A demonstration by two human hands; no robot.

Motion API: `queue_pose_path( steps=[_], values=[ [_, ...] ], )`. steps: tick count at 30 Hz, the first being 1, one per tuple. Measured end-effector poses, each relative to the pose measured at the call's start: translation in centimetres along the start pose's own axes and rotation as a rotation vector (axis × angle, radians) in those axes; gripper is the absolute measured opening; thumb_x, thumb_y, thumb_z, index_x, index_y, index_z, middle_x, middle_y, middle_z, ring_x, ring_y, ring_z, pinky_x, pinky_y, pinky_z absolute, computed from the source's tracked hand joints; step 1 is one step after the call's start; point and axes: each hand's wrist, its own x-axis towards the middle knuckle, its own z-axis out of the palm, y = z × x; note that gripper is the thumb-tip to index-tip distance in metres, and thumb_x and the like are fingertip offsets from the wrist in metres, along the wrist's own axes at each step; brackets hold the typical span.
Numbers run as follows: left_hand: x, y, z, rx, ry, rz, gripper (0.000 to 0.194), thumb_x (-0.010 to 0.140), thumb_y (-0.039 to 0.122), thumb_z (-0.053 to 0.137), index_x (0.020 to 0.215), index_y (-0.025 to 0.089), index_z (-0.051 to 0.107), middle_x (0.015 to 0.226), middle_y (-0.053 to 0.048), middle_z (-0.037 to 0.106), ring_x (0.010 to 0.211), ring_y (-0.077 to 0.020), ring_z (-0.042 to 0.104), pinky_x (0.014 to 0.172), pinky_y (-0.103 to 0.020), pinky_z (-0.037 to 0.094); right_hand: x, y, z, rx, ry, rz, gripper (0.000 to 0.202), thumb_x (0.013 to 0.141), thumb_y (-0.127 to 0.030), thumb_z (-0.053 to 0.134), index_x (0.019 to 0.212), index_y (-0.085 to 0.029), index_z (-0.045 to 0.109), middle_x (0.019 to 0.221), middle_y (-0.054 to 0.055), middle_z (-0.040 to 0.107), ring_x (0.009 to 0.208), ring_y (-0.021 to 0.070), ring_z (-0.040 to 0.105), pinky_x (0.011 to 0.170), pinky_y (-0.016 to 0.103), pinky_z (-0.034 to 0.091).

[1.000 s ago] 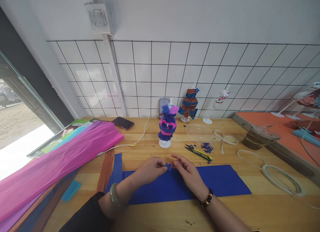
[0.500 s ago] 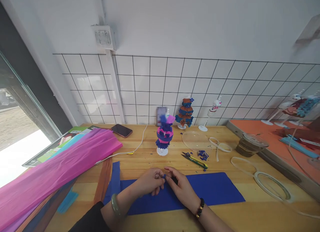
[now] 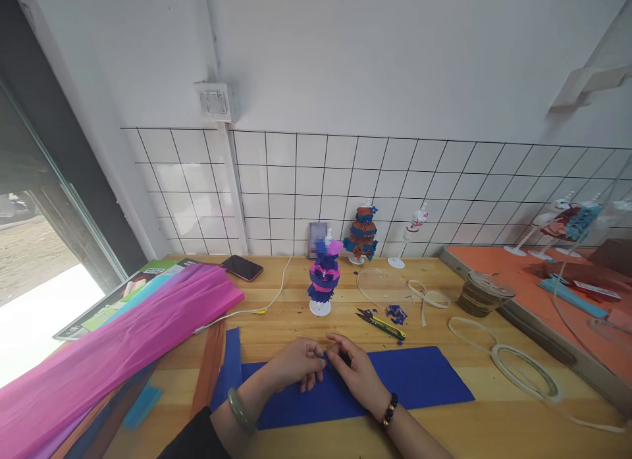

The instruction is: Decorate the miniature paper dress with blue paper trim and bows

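Observation:
My left hand (image 3: 297,365), with a pale green bangle at the wrist, is closed in a pinch over a blue crepe paper sheet (image 3: 419,377). Facing it, my right hand (image 3: 359,373) wears a dark bead bracelet and has thumb and index finger bent together. Between the fingertips of both hands is a tiny blue paper piece (image 3: 324,355), mostly covered by the fingers. Just beyond the hands stands a small figure in a blue and pink paper dress (image 3: 323,281) on a white round base. Yellow-handled thread snips (image 3: 381,323) lie to its right.
Blue paper scraps (image 3: 396,313) lie by the snips. A tape roll (image 3: 526,373), clear ribbon loops and a plastic cup (image 3: 485,294) are at right. Pink crepe paper (image 3: 162,314), a phone (image 3: 241,268) and a white cable are at left. Another dressed figure (image 3: 363,235) stands behind.
My view has tilted up and shifted slightly. Both hands stay close together over the blue sheet, and the small blue piece shows less between the fingertips.

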Motion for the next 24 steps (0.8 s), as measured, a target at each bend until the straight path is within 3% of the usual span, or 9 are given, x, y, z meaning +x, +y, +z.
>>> queue_pose_path(
  steps=[11,20,24],
  values=[
    [0.2,-0.1,-0.2,-0.015,-0.018,-0.056,0.027,0.064,0.039,0.058,0.070,0.016,0.047,0.054,0.003,0.057,0.032,-0.0055,0.045,0.032,-0.018,0.032,-0.1,0.8,0.1,-0.031,-0.021,0.020,0.034,0.085,-0.039,0.045,0.107,-0.016,0.058,0.081,0.005,0.064,0.080,0.0196,0.059,0.080,0.033,0.045],
    [0.1,0.0,-0.3,-0.087,-0.044,-0.075,0.022,0.064,0.035,0.057,0.069,0.016,0.047,0.055,0.003,0.058,0.032,-0.0061,0.046,0.030,-0.017,0.031,-0.3,1.0,0.2,-0.071,-0.017,0.041,0.032,0.085,-0.035,0.048,0.108,-0.017,0.060,0.084,0.006,0.065,0.086,0.0205,0.059,0.083,0.033,0.044],
    [0.0,0.2,-0.3,-0.072,-0.047,-0.078,0.028,0.065,0.041,0.057,0.066,0.015,0.049,0.055,0.002,0.058,0.032,-0.0053,0.046,0.031,-0.017,0.032,-0.4,0.7,0.1,-0.069,-0.011,0.022,0.030,0.083,-0.033,0.051,0.108,-0.018,0.060,0.085,0.006,0.065,0.086,0.0200,0.059,0.082,0.033,0.044]
  ],
)
